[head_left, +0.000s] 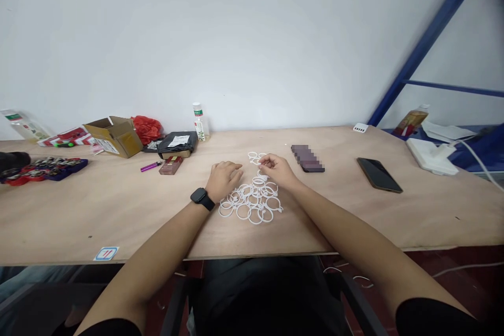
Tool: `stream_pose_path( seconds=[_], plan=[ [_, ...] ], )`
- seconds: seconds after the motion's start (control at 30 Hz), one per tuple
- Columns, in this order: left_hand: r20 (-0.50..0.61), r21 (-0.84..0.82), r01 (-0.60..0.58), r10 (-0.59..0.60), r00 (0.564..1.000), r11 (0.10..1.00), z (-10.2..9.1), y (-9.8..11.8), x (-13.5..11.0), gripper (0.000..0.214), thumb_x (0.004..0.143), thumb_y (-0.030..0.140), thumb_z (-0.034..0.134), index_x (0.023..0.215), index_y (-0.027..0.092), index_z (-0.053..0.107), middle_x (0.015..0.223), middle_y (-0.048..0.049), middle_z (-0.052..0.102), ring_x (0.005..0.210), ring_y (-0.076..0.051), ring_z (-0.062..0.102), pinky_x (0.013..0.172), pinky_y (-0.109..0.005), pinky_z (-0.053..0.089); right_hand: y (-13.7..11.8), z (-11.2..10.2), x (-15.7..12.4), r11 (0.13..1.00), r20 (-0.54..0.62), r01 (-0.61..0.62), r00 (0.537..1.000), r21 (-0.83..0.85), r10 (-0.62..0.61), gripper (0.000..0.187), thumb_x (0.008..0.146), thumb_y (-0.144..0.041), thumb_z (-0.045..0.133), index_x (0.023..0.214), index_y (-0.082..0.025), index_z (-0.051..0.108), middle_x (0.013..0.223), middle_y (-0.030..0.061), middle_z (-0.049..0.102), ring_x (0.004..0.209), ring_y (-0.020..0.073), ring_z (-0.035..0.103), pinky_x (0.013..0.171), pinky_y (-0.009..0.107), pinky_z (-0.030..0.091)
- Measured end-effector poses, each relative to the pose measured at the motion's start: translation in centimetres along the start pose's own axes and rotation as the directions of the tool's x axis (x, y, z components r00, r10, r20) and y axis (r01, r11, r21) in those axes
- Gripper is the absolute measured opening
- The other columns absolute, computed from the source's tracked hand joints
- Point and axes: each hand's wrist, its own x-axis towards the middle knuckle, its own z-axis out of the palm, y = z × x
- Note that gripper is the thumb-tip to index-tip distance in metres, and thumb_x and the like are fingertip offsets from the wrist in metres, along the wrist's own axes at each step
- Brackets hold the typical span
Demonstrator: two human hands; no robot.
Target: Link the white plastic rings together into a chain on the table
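Note:
A loose pile of white plastic rings (254,200), several with small tabs on their rims, lies on the wooden table in front of me. Beyond it sits a smaller group of the same rings (252,156). My right hand (276,170) is between the two groups, its thumb and fingers pinched on a white ring, partly hidden by the fingers. On the pile's left side, my left hand (223,180) hovers low or rests on the table with fingers loosely bent and apart. It holds nothing that I can see.
Right of the hands lie a dark purple phone-shaped item (307,158), partly pixelated, and a black phone (378,175). To the left are a small brown box (170,165), a purple lighter (151,166), an open cardboard box (114,137) and a bottle (200,123). A white power strip (432,156) stands far right.

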Motion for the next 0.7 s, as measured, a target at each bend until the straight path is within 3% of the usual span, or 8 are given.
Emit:
stream_pose_path(
  seconds=[0.13, 0.23, 0.4, 0.57, 0.7],
  plan=[
    [0.062, 0.028, 0.034, -0.036, 0.997, 0.999, 0.1, -0.8, 0.0, 0.028, 0.092, 0.038, 0.049, 0.102, 0.024, 0.071, 0.109, -0.0060, 0.070, 0.105, -0.024, 0.060, 0.096, -0.044, 0.037, 2.1, -2.6, 1.2, 0.908, -0.065, 0.093, 0.989, -0.408, -0.130, 0.013, 0.077, -0.023, 0.062, 0.086, -0.017, 0.070, 0.078, 0.0031, 0.066, 0.068, 0.0147, 0.058, 0.068, 0.028, 0.046],
    [0.119, 0.031, 0.024, -0.027, 0.993, 0.999, 0.1, -0.8, -0.1, 0.029, 0.091, 0.040, 0.050, 0.101, 0.024, 0.072, 0.108, -0.0063, 0.070, 0.104, -0.025, 0.059, 0.096, -0.045, 0.036, 3.4, -3.4, 2.0, 0.834, -0.051, 0.100, 0.987, -0.543, -0.152, 0.017, 0.079, -0.020, 0.060, 0.090, -0.017, 0.071, 0.084, 0.0059, 0.069, 0.077, 0.0182, 0.062, 0.074, 0.031, 0.047],
    [0.179, 0.027, -0.005, 0.000, 0.984, 1.000, 0.1, -0.2, -0.2, 0.031, 0.091, 0.044, 0.050, 0.102, 0.024, 0.071, 0.108, -0.0060, 0.070, 0.104, -0.025, 0.059, 0.097, -0.045, 0.034, 3.9, -2.8, 2.3, 0.846, 0.037, 0.135, 0.990, -0.515, -0.135, 0.037, 0.083, -0.010, 0.050, 0.114, -0.019, 0.069, 0.108, 0.0079, 0.071, 0.096, 0.0201, 0.066, 0.089, 0.035, 0.049],
    [0.181, 0.026, -0.018, 0.013, 0.983, 0.999, 0.2, -0.2, -0.2, 0.031, 0.091, 0.044, 0.050, 0.103, 0.025, 0.071, 0.108, -0.0066, 0.070, 0.104, -0.024, 0.059, 0.098, -0.044, 0.034, 3.4, -3.1, 1.7, 0.837, 0.334, 0.360, 0.914, -0.412, -0.229, 0.049, 0.069, 0.005, 0.045, 0.099, -0.021, 0.074, 0.108, 0.0057, 0.071, 0.102, 0.0194, 0.064, 0.093, 0.034, 0.049],
    [0.197, 0.031, -0.032, 0.025, 0.980, 0.999, 0.2, -0.3, -0.3, 0.031, 0.091, 0.043, 0.050, 0.104, 0.025, 0.071, 0.108, -0.0067, 0.069, 0.103, -0.025, 0.059, 0.097, -0.044, 0.035, 2.9, -3.2, 1.2, 0.843, 0.439, 0.357, 0.883, -0.402, -0.164, 0.039, 0.067, 0.002, 0.051, 0.089, -0.020, 0.074, 0.100, 0.0051, 0.071, 0.091, 0.0182, 0.066, 0.083, 0.031, 0.051]
  ],
)
